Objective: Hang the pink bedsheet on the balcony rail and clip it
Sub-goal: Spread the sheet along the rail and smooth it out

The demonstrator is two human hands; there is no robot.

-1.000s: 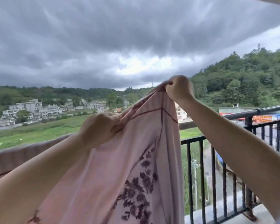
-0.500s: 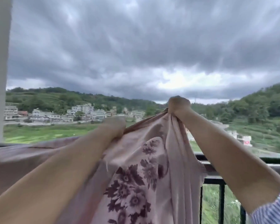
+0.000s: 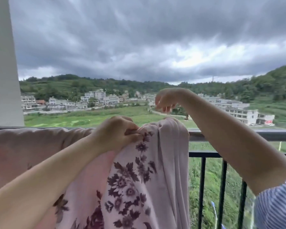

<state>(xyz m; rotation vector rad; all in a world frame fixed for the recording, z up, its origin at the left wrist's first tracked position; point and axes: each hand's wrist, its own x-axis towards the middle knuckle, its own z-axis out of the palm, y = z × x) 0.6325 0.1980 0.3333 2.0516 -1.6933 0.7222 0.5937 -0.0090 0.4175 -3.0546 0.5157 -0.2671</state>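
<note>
The pink bedsheet (image 3: 155, 171), printed with dark purple flowers, lies draped over the black balcony rail (image 3: 238, 135) and covers its left stretch. My left hand (image 3: 117, 133) grips a bunched fold of the sheet at the rail top. Above the sheet's right edge hovers my right hand (image 3: 166, 100), fingers hanging loosely down and holding nothing. No clip is in view.
A white pillar (image 3: 3, 63) stands at the left end of the rail. Black vertical bars (image 3: 223, 187) run under the bare right part of the rail. Beyond lie green fields, buildings and wooded hills under dark clouds.
The sheet's raised edge came down onto the rail. My right hand let go of it and lifted clear. My left hand lowered to the rail, still holding cloth.
</note>
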